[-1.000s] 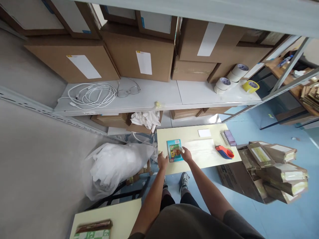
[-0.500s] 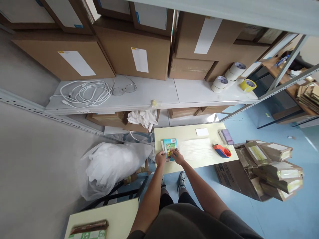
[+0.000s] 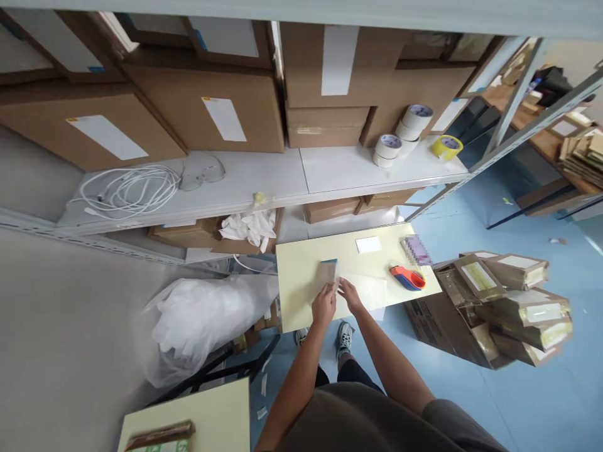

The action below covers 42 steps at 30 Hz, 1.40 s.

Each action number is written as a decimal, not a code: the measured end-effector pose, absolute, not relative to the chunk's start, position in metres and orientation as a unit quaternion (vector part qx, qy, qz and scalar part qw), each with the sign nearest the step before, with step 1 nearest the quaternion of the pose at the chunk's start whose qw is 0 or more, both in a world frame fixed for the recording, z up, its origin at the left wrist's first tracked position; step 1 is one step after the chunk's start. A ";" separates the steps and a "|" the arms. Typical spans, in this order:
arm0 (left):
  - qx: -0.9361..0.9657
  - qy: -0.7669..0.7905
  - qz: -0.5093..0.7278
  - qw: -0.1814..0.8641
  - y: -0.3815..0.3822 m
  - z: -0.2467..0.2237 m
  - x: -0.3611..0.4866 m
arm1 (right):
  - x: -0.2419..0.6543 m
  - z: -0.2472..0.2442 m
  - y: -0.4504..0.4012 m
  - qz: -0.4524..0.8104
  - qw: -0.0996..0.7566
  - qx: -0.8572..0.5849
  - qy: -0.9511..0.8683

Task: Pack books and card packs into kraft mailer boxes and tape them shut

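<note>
Over the left half of the pale yellow table (image 3: 299, 282), my left hand (image 3: 325, 304) is closed on a thin blue-edged booklet (image 3: 328, 272). The booklet is tilted up, and its colourful cover is turned out of sight. My right hand (image 3: 349, 295) is just beside its right edge with the fingers drawn together; what they pinch, if anything, is too small to make out. A thin white sheet (image 3: 370, 289) lies to the right of that hand. Farther right are a red and blue tape dispenser (image 3: 407, 278), a white card (image 3: 368, 245) and a blurred purple item (image 3: 416, 250).
Behind the table, a shelf (image 3: 277, 176) carries cartons (image 3: 226, 113), a coiled white cable (image 3: 132, 191), glasses (image 3: 202, 176) and tape rolls (image 3: 389, 147). A bag of white packing material (image 3: 202, 326) sits at left. Taped cartons (image 3: 522, 307) are piled at right.
The booklet has been tipped up from lying with its picture visible, so that a pale side shows. My left hand has shifted to its lower edge. The camera view has swung right.
</note>
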<state>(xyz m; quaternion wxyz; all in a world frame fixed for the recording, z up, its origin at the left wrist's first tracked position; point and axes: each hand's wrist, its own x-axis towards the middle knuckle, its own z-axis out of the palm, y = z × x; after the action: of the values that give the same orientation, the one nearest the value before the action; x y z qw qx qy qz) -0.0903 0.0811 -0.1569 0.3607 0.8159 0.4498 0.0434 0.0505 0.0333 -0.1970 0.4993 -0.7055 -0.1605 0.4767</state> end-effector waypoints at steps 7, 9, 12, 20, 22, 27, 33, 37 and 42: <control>0.855 0.395 -0.128 0.311 0.028 -0.194 -0.055 | 0.101 -0.210 -0.012 0.413 0.495 -0.752 -0.137; 0.854 0.400 -0.103 0.317 0.023 -0.202 -0.055 | 0.099 -0.214 -0.013 0.452 0.484 -0.734 -0.151; 0.840 0.383 -0.031 0.384 0.032 -0.210 -0.061 | 0.086 -0.223 -0.010 0.511 0.484 -0.696 -0.142; 0.681 0.590 0.116 0.418 0.107 -0.219 -0.098 | 0.070 -0.234 0.000 0.552 0.510 -0.657 -0.050; 0.619 0.617 0.110 0.473 0.122 -0.221 -0.105 | 0.070 -0.234 0.005 0.558 0.523 -0.643 -0.042; 0.518 0.615 0.158 0.573 0.148 -0.217 -0.122 | 0.058 -0.231 0.028 0.567 0.546 -0.614 -0.052; 0.577 0.546 0.200 0.574 0.141 -0.183 -0.121 | 0.038 -0.225 0.058 0.607 0.481 -0.622 -0.119; 0.680 0.531 0.136 0.487 0.114 -0.158 -0.086 | 0.049 -0.221 0.056 0.605 0.465 -0.628 -0.156; 0.755 0.504 0.024 0.418 0.071 -0.163 -0.037 | 0.092 -0.222 0.016 0.417 0.547 -0.723 -0.059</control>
<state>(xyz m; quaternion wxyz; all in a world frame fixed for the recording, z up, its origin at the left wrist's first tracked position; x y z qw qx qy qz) -0.0372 0.0712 -0.1630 0.4178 0.7552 0.5045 0.0242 0.0917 0.0157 -0.2217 0.5470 -0.7234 -0.0589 0.4170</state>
